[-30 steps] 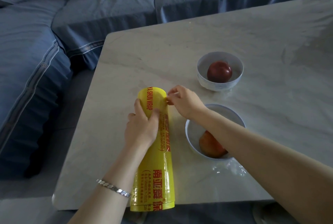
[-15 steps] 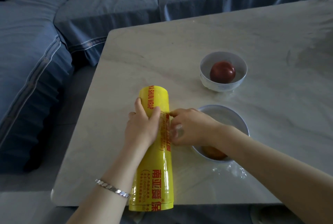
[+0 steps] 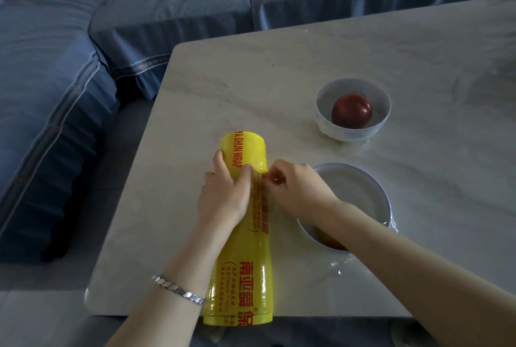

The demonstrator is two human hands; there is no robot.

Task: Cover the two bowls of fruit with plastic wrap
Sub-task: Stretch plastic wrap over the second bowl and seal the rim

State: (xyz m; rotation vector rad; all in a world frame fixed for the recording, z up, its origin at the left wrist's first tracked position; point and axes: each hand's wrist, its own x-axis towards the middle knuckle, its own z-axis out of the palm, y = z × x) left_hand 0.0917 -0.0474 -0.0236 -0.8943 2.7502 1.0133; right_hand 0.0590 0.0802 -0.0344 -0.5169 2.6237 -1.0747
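Far bowl [image 3: 350, 134] holds red apple [image 3: 351, 111], near bowl [image 3: 383, 201] orange fruit [image 3: 332, 242]

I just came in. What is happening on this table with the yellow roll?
A person is getting film off a roll of plastic wrap that lies on the table. The left hand holds the roll down, and the right hand picks at the film edge with curled fingertips. The far bowl holds a red fruit. Crinkled film lies around the near bowl. Whether either bowl is fully covered is hard to tell.
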